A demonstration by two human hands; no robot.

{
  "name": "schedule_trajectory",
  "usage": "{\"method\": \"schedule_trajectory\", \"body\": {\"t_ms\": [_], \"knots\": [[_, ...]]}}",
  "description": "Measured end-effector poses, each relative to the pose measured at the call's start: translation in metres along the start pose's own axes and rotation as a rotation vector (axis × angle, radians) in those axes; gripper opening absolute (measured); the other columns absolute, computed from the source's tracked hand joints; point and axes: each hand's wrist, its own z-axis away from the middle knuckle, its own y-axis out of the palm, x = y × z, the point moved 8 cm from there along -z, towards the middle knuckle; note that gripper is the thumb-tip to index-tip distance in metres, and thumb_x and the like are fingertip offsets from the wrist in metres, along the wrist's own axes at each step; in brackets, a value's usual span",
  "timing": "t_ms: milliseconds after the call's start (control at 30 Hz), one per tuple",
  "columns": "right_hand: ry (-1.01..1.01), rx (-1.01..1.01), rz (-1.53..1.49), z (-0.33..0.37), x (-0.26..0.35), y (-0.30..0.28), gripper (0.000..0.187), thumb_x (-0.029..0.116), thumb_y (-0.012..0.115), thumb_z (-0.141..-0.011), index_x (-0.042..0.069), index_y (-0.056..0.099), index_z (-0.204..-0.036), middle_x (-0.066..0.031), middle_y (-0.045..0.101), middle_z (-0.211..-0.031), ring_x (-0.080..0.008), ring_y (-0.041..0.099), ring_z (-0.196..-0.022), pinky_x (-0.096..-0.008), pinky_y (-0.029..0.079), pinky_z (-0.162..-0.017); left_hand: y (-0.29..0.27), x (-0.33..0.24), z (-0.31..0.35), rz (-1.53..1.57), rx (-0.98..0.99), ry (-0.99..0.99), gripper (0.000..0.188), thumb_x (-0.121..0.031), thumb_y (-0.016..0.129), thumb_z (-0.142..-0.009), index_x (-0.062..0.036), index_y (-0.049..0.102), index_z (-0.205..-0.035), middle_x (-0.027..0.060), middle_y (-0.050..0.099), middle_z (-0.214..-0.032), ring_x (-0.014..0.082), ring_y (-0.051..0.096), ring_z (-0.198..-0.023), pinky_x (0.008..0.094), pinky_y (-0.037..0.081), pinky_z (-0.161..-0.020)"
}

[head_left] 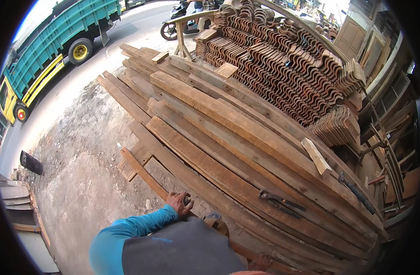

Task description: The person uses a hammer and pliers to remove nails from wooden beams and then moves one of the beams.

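My left hand (179, 203), at the end of a blue sleeve, is closed around a small dark rounded object (187, 200) whose kind I cannot make out. It rests at a narrow wooden plank (145, 173) that slants from upper left down under my body. My right hand (260, 262) shows low at the bottom edge, beside the lower part of the wood; its fingers are blurred and partly hidden. Between the hands, next to my grey shirt front, is a brown and dark shape (216, 224) that is mostly covered. A pair of pincers (281, 201) lies on the stacked beams (228, 169).
A short wood block (316, 156) and a dark long-handled tool (356, 192) lie on the beams' right side. Stacked clay roof tiles (274, 64) stand behind. A black container (31, 162) sits on the ground at left. A teal and yellow truck (58, 36) is on the road.
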Motion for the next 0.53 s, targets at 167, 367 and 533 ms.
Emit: {"method": "schedule_trajectory", "body": {"t_ms": [167,367,533], "knots": [[-0.016,0.002,0.025,-0.002,0.0,0.0,0.064,0.049,0.077,-0.077,0.011,0.056,-0.124,-0.0144,0.061,-0.115,-0.0355,0.057,-0.109,-0.0563,0.039,-0.101,-0.004,0.001,0.002,0.024,0.01,-0.037,0.043,-0.044,0.062,-0.085,-0.0072,0.063,-0.108,0.016,0.071,-0.09,0.0339,0.068,-0.09,0.0457,0.046,-0.093],[-0.029,-0.007,0.071,0.003,-0.001,0.005,0.063,0.05,0.075,-0.079,0.012,0.056,-0.125,-0.0137,0.061,-0.115,-0.035,0.058,-0.108,-0.0562,0.041,-0.1,-0.001,0.002,0.001,0.015,0.024,-0.038,0.044,-0.045,0.062,-0.086,-0.0069,0.063,-0.108,0.0168,0.071,-0.091,0.0336,0.068,-0.09,0.0458,0.045,-0.095],[-0.049,-0.036,0.15,0.018,-0.003,0.014,0.062,0.052,0.074,-0.08,0.012,0.057,-0.126,-0.0131,0.062,-0.115,-0.0345,0.059,-0.106,-0.056,0.042,-0.099,-0.003,0.002,0.0,0.064,0.042,-0.015,0.046,-0.045,0.062,-0.086,-0.0071,0.063,-0.112,0.0181,0.071,-0.093,0.0371,0.068,-0.092,0.0446,0.043,-0.099]]}}
